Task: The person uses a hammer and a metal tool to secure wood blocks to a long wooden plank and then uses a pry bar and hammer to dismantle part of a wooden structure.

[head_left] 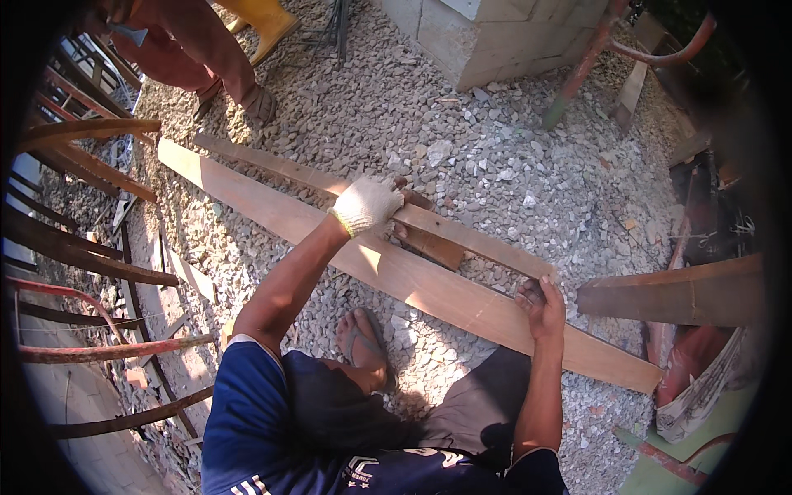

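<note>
A long, wide wooden plank point(462, 307) lies diagonally in front of me, from far left to near right. Along its far side runs a narrower wooden batten point(474, 238). My left hand point(368, 205), in a white knitted glove, is closed around the middle of the batten; its fingertips are partly hidden. Bare and half open, my right hand point(541, 307) is at the batten's right end, over the plank, with fingers loosely curled and apart. A short piece of wood point(436, 247) sits under the batten, just right of the glove.
Grey gravel point(511, 165) covers the ground. Curved, rusty metal bars point(107, 351) stick in from the left. A concrete block pillar point(503, 41) stands at the back. Another person's legs point(235, 62) and a yellow boot point(266, 29) are far left. A timber beam point(676, 290) juts in from the right.
</note>
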The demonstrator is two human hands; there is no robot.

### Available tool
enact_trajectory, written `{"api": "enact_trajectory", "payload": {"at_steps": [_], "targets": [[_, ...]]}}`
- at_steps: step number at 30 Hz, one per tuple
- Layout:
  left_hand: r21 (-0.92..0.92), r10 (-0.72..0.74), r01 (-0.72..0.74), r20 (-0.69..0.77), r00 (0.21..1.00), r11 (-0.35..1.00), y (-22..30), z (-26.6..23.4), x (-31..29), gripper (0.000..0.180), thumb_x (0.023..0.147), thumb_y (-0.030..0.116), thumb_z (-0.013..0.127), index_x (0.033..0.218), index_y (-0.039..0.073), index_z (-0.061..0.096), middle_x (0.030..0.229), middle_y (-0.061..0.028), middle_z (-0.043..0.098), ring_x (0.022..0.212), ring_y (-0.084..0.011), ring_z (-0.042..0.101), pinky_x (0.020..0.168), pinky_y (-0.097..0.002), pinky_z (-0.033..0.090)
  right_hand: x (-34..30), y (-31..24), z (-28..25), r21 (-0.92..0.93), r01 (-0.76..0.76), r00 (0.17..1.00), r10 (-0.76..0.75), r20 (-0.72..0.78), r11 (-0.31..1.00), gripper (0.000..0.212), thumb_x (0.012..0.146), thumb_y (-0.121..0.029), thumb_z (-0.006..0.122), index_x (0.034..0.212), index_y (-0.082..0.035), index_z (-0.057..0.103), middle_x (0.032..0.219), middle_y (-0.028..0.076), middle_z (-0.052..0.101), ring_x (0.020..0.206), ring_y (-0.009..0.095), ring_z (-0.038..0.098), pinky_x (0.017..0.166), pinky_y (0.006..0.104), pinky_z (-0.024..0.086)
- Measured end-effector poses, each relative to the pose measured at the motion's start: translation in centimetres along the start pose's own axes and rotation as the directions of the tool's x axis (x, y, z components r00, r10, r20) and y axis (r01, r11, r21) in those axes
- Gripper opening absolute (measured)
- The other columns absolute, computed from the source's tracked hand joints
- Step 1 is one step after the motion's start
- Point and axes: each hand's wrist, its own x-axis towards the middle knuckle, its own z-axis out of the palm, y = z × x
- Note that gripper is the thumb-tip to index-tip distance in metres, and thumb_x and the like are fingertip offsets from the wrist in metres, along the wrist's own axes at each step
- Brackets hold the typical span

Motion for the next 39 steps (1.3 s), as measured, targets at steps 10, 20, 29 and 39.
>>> {"api": "enact_trajectory", "payload": {"at_steps": [10,20,29,39], "targets": [[-0.069,-0.170,0.169,-0.002,0.986,0.983,4.8,1.7,-5.1,0.061,0.083,0.050,0.075,0.118,0.004,0.060,0.097,-0.0218,0.067,0.093,-0.0392,0.069,0.075,-0.0497,0.056,7.6,2.1,-0.3,0.067,-0.039,0.999,0.041,-0.032,0.997,0.027,0.096,-0.030,0.068,0.112,-0.008,0.063,0.098,0.008,0.068,0.089,0.025,0.067,0.073,0.0404,0.056],[-0.418,-0.348,0.362,0.112,0.931,0.833,9.9,9.4,-8.6,0.052,0.089,0.039,0.070,0.112,-0.004,0.053,0.093,-0.0261,0.068,0.089,-0.0450,0.069,0.075,-0.0532,0.055,15.3,0.5,9.1,-0.073,0.158,0.978,-0.145,0.152,0.985,0.037,0.098,-0.035,0.071,0.121,-0.009,0.059,0.104,0.008,0.068,0.092,0.022,0.067,0.077,0.0363,0.055],[-0.515,-0.657,0.586,0.057,0.752,0.626,9.0,7.4,-5.6,0.060,0.087,0.051,0.074,0.109,-0.003,0.056,0.099,-0.0266,0.069,0.095,-0.0452,0.068,0.080,-0.0515,0.054,9.1,3.7,15.9,-0.394,0.308,0.940,-0.215,0.264,0.866,0.052,0.099,-0.029,0.068,0.140,0.000,0.052,0.110,0.011,0.066,0.096,0.020,0.068,0.081,0.0316,0.056],[-0.430,-0.642,0.523,-0.198,0.741,0.736,9.3,8.5,-6.9,0.056,0.092,0.049,0.068,0.111,-0.002,0.057,0.106,-0.0265,0.068,0.100,-0.0436,0.067,0.084,-0.0519,0.054,-10.7,6.0,-8.7,-0.780,0.376,0.879,-0.458,0.130,0.501,0.028,0.099,-0.009,0.062,0.123,0.005,0.061,0.092,0.011,0.066,0.080,0.016,0.064,0.075,0.0285,0.053]]}}
